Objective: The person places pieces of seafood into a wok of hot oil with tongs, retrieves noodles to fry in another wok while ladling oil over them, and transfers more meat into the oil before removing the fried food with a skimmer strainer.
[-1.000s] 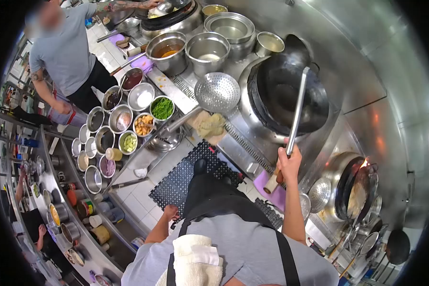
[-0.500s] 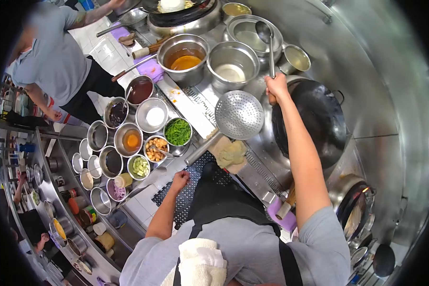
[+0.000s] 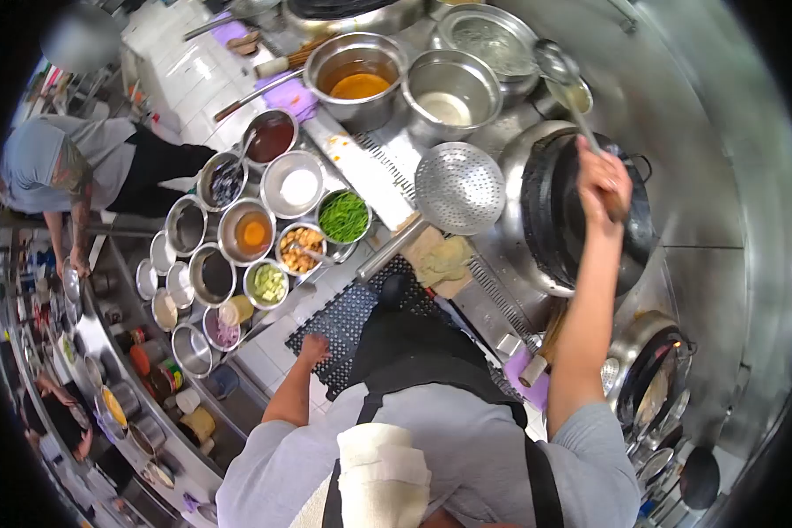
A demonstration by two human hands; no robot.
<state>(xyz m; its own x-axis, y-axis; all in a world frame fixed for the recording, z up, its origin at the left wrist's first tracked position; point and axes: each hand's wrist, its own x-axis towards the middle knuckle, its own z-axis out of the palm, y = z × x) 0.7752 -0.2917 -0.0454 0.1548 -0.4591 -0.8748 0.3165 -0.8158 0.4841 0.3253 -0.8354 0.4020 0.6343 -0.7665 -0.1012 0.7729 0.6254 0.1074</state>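
Note:
My right hand (image 3: pixel 604 183) is closed around the handle of a metal ladle (image 3: pixel 553 62). That hand is above the dark wok (image 3: pixel 620 251), which sits in a round steel burner ring (image 3: pixel 512 211). The ladle's bowl points away from me, near the small steel pot (image 3: pixel 579 99) and a wide pot of clear liquid (image 3: pixel 488 44); I cannot make out what it holds. Low at my left side hangs my left hand (image 3: pixel 314 348), holding nothing, with loosely bent fingers apart, over the black floor mat (image 3: pixel 339 330).
A perforated strainer (image 3: pixel 460 189) lies beside the wok, its handle toward me. Pots of orange (image 3: pixel 359 85) and clear liquid (image 3: pixel 444 107) stand behind it. At left are several ingredient bowls, including chopped greens (image 3: pixel 343 216) and an egg-like yellow (image 3: pixel 253 232). Another person (image 3: pixel 88 163) bends there.
My right hand has swung right with the ladle, from beside the pots to over the wok. My left hand has shifted slightly left. The other person now bends forward.

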